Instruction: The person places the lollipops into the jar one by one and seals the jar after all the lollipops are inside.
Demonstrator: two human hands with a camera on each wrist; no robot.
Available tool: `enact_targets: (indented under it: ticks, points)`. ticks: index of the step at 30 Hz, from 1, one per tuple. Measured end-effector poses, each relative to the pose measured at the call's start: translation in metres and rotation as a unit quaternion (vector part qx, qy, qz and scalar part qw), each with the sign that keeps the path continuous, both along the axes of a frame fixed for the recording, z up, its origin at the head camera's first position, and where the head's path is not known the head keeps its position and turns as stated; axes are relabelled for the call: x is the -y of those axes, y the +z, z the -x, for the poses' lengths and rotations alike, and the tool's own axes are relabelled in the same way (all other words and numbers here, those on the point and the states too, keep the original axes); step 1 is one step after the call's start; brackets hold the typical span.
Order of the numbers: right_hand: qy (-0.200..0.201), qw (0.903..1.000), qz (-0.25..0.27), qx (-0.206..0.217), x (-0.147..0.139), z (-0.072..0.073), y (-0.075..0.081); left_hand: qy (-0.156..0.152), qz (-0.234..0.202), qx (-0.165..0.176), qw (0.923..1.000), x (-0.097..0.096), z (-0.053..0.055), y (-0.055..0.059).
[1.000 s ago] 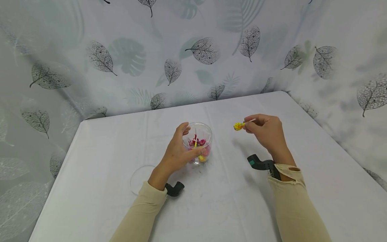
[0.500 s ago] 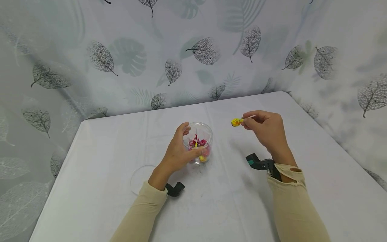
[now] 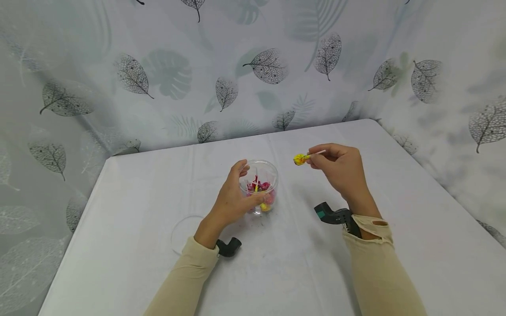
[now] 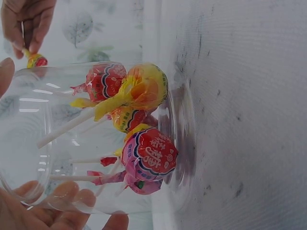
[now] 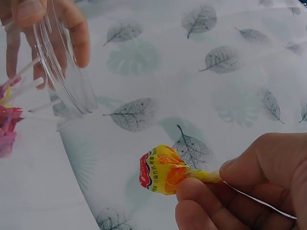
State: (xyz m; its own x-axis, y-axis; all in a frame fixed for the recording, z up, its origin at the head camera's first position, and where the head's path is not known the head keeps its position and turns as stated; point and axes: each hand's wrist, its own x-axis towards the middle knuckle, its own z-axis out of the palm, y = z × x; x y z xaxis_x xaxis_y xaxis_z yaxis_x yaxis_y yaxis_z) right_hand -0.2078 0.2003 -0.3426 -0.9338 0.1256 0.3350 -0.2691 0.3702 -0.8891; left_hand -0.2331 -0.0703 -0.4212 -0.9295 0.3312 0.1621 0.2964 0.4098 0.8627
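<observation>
A clear plastic jar (image 3: 258, 167) stands uncovered on the table, and my left hand (image 3: 233, 195) grips it around its left side. Inside lie several wrapped lollipops, among them a pink and red one (image 4: 149, 153) and a yellow one (image 4: 146, 88), their white sticks toward the jar's mouth. To the right of the jar, in the air, my right hand (image 3: 336, 169) pinches a yellow lollipop (image 5: 165, 170) by its stick near the wrapper's twist. The candy end points left, toward the jar, and is apart from it.
A clear round lid (image 3: 174, 228) lies on the white table (image 3: 130, 197), left of the left wrist and partly hidden by it. A leaf-patterned cloth (image 3: 170, 52) hangs behind the table and at both sides. Dark wrist cameras sit on both wrists.
My right hand has moved left and slightly up with the yellow lollipop, closer to the jar. The left hand and the jar have stayed in place.
</observation>
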Motion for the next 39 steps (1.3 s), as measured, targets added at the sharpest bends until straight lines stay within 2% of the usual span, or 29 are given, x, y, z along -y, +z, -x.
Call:
enact_targets:
  ticks: [39]
  points:
    - [0.062, 0.9979, 0.006, -0.020, 0.026, -0.007, 0.001, 0.004, 0.001, 0.003, 1.0000, 0.000, 0.001, 0.001]
